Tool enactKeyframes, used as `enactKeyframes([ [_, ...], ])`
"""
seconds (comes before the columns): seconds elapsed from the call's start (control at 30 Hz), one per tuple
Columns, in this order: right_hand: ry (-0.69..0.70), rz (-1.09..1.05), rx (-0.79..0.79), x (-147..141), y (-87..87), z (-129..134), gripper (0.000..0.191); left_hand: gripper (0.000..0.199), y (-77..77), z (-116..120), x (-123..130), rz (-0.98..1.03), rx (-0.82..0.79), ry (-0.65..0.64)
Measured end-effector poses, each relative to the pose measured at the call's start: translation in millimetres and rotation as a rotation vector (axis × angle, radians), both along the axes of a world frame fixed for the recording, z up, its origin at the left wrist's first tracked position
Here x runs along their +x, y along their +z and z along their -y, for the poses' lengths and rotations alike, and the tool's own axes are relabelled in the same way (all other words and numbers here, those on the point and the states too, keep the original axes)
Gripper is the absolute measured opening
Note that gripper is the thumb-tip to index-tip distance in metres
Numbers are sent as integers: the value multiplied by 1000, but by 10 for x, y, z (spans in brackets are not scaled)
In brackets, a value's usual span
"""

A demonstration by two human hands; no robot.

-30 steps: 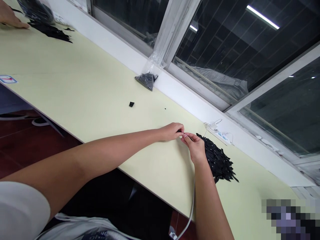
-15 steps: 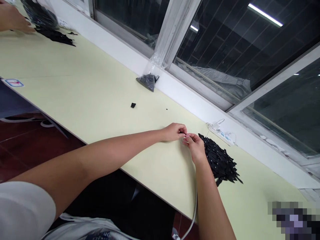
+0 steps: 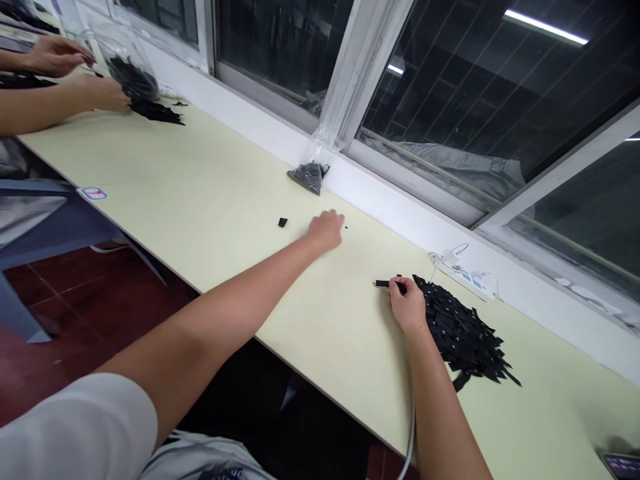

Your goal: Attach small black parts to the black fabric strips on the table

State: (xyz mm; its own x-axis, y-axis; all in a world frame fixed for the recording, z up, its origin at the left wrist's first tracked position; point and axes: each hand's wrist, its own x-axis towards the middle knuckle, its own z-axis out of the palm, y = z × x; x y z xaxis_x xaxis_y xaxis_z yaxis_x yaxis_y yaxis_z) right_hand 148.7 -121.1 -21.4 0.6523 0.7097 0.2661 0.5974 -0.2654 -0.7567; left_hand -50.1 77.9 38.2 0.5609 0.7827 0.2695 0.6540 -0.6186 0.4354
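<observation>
My right hand pinches a small black strip that sticks out to its left, right beside a pile of black strips on the pale yellow table. My left hand reaches out over the table toward the window side, its fingers curled; whether anything is in it cannot be told. A small black square piece lies just to its left, and a tiny black speck to its right.
A clear plastic bag of black pieces leans on the white sill. A white power strip with cable lies behind the pile. At far left another person's hands work at a bag and black strips. A dark device sits bottom right.
My hands, joined near the pile before, have parted: the left moved out toward the bag and square piece, the right stayed by the pile with a strip. The view has swung left.
</observation>
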Motion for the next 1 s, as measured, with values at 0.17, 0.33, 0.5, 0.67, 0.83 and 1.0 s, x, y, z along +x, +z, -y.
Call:
enactKeyframes([
  [0.17,16,79,-60,-39,23,-14,37,52,200,-431,-504,-148,-208,457],
  [0.33,31,94,-56,-83,55,-8,33,60,47,-558,-620,-251,-281,468],
  [0.5,67,124,-50,-151,100,-7,30,43,-32,-616,-594,-254,-228,323],
  [0.67,72,132,-45,-207,136,-22,27,28,-145,-290,-227,-76,-145,9],
  [0.83,67,86,-27,-200,137,-26,29,22,-355,340,266,146,-163,-638],
  [1.0,85,-23,34,-172,109,-45,33,18,-364,533,373,375,-325,-670],
])
